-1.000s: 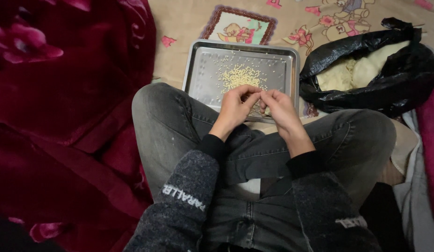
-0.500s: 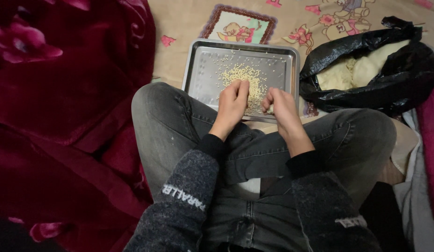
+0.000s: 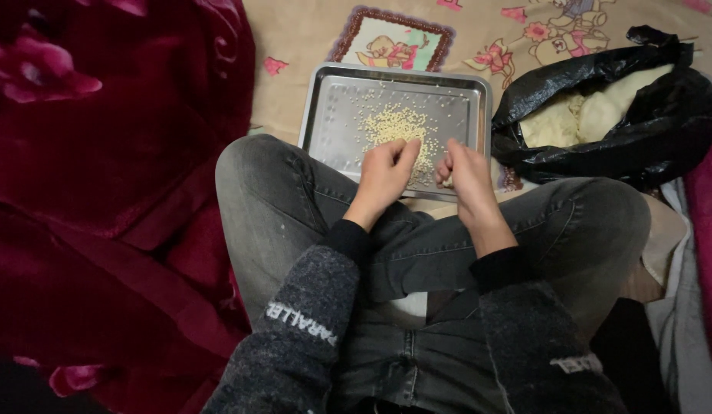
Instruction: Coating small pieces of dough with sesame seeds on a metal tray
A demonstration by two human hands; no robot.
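We sit cross-legged, knees in grey jeans (image 3: 310, 192) framing the work. Left hand (image 3: 383, 172) is loosely curled, fingertips down at the near edge of the grain pile (image 3: 398, 126); can't tell if it pinches any. Right hand (image 3: 467, 172) is closed narrow on something small and pale, likely a few grains, just over the near rim of the steel tray (image 3: 467, 96).

Risks, as we judge them: the tray sits on soft bedding, touching our shins, so a knee shift could tilt it and scatter the grains. The right hand hangs at the rim, so anything dropped could land off the tray and get lost in the patterned sheet (image 3: 295, 54).

Beyond: black plastic bag (image 3: 655, 115) gapes open just right of the tray, pale contents showing. Dark red floral blanket (image 3: 103, 153) bunched on the left. Dim indoor light, no more of the room visible.
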